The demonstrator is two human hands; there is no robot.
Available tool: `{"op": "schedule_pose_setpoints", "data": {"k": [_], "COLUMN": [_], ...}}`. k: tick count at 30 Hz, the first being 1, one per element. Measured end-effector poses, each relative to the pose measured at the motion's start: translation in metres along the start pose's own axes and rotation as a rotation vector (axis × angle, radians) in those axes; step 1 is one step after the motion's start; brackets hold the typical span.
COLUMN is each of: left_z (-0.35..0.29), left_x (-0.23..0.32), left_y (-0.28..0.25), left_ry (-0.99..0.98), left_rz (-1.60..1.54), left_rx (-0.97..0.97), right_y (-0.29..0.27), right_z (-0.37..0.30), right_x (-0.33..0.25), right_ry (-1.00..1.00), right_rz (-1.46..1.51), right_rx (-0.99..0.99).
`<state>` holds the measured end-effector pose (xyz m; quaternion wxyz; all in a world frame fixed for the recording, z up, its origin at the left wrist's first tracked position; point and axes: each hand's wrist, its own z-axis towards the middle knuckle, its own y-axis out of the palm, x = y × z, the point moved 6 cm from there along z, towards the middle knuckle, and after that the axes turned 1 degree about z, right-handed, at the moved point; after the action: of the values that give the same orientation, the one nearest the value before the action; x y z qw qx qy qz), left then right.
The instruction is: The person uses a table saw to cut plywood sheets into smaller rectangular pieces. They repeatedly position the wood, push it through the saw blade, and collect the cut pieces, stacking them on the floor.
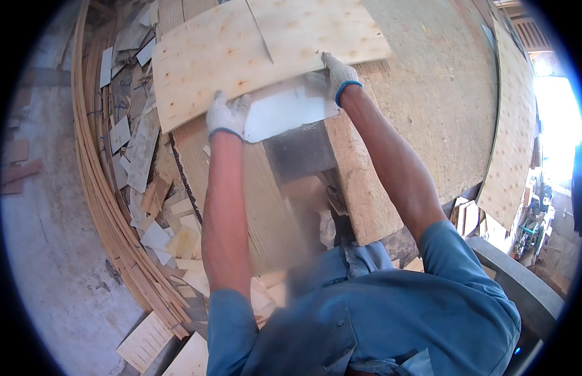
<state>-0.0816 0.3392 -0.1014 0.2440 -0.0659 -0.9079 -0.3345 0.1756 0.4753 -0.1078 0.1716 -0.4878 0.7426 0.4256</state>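
Note:
A pale plywood sheet (pixel 241 56) with brown knots and a slit from its far edge lies tilted across the far side of the bench. Both hands wear white knit gloves with blue cuffs. My left hand (pixel 228 116) holds the sheet's near edge left of its middle. Farther right, my right hand (pixel 338 76) grips the same edge, thumb on top and fingers partly hidden underneath. Between my hands, below the sheet, shows a bright white panel (pixel 284 114). A dark gap in the bench opens nearer to me.
Large wooden boards (pixel 441 94) form the surface at the right, with another knotted sheet (pixel 510 125) at its edge. Long thin wood strips (pixel 93 156) curve along the left. Plywood offcuts (pixel 156 241) are heaped between strips and bench. A grey curved rail (pixel 516 272) stands at lower right.

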Motion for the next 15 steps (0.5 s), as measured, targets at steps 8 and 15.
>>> {"op": "schedule_pose_setpoints", "data": {"k": [8,15], "left_z": [0.065,0.046], "left_x": [0.021,0.012], "left_y": [-0.011,0.03], "left_ry": [0.099,0.033], "left_rz": [0.358,-0.041], "left_rx": [-0.287,-0.071], "right_y": [0.024,0.025], "right_z": [0.04,0.065], "right_x": [0.0,-0.017], "right_ry": [0.011,-0.052], "right_rz": [-0.025,0.036], "right_rx": [0.018,0.035]}}
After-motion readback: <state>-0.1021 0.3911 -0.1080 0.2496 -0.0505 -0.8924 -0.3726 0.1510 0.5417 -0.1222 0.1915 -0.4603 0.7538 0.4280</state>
